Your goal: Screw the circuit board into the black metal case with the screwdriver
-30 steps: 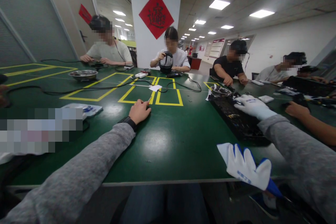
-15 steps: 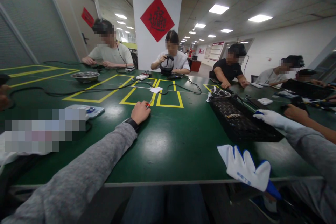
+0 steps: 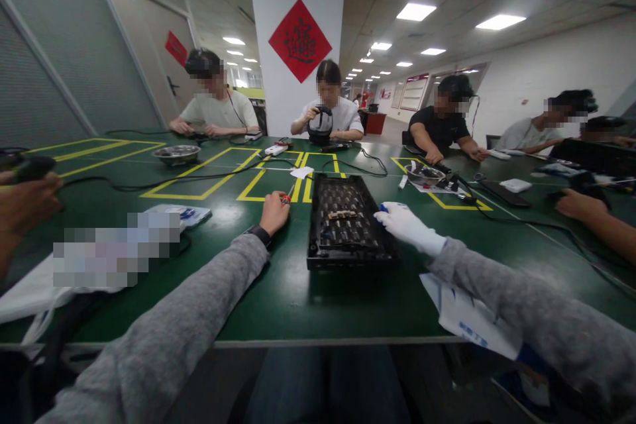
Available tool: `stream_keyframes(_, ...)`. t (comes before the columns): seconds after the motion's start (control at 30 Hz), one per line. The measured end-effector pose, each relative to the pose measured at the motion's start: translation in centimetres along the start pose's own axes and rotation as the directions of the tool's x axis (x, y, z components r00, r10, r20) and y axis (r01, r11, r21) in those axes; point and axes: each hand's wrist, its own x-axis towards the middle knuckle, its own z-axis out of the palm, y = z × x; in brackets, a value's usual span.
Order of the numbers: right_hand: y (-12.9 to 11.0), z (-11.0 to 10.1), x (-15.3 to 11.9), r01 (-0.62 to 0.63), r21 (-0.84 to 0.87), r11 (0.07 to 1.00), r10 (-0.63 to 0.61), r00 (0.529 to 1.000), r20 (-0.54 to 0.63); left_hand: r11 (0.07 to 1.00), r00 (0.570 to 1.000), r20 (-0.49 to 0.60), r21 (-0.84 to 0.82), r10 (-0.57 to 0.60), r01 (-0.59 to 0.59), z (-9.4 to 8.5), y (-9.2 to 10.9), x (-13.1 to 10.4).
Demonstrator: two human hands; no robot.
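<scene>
My bare left hand (image 3: 274,213) rests on the green table with its fingers closed around a small screwdriver (image 3: 286,199); its red handle peeks out and a thin shaft points away from me. In front of me lies a black plastic housing (image 3: 318,257), shaped like a shallow tray, with a patterned inside and a small pale strip-like part (image 3: 342,214) in it. My right hand (image 3: 410,226), in a white glove with blue fingertips, grips the right edge of the housing. Below my right forearm a loose white-and-blue glove (image 3: 467,318) lies at the table's front edge, partly covered.
A metal bowl (image 3: 177,155) stands at the back left, another bowl (image 3: 424,173) with dark parts at the right. A plastic-wrapped bundle (image 3: 30,291) lies to my left. Black cables (image 3: 106,180) cross the table. Several co-workers sit around it, one hand (image 3: 579,211) near my right.
The black housing has moved left with my gloved right hand, from the right side to the middle, close beside my left hand. My right forearm now covers part of the loose glove.
</scene>
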Motion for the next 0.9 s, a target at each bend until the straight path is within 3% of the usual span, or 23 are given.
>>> stream_keyframes(0.2, -2.5, 2.9, 1.3, 0.011, -0.03, 0.999, -0.01, 0.999, 0.047, 0.999, 1.0, -0.016, -0.031, -0.009, 0.008, 0.2, 0.0, 0.1)
stream_keyframes(0.5, -2.9, 3.4, 0.7, -0.013, -0.023, 1.0, 0.014, 0.999, 0.051, 0.991, 0.997, -0.027, -0.122, -0.066, 0.063, -0.2, 0.7, -0.1)
stream_keyframes(0.6, -2.7, 3.0, 0.7, -0.038, -0.037, 0.999, 0.041, 0.996, 0.079, 0.944, 0.988, -0.021, -0.299, -0.151, 0.138, -0.8, 1.8, -0.3)
stream_keyframes(0.67, -2.8, 2.1, 0.9, -0.034, -0.062, 0.998, 0.039, 0.995, 0.088, 0.852, 0.982, 0.006, -0.495, -0.191, 0.169, -1.4, 3.2, -0.7)
stream_keyframes(0.73, -3.5, 0.8, 1.3, -0.008, -0.038, 0.999, 0.009, 0.999, 0.035, 0.747, 0.992, 0.032, -0.655, -0.119, 0.111, -2.0, 5.3, -1.3)
stream_keyframes(0.8, -4.9, -0.3, 2.0, 0.053, 0.099, 0.994, -0.045, 0.996, -0.078, 0.63, 0.997, 0.067, -0.776, 0.047, 0.023, -2.4, 7.9, -2.0)
stream_keyframes(0.9, -7.7, -0.9, 3.5, 0.075, 0.302, 0.95, -0.036, 0.991, -0.131, 0.538, 0.966, 0.105, -0.842, 0.237, -0.04, -2.7, 11.9, -3.1)
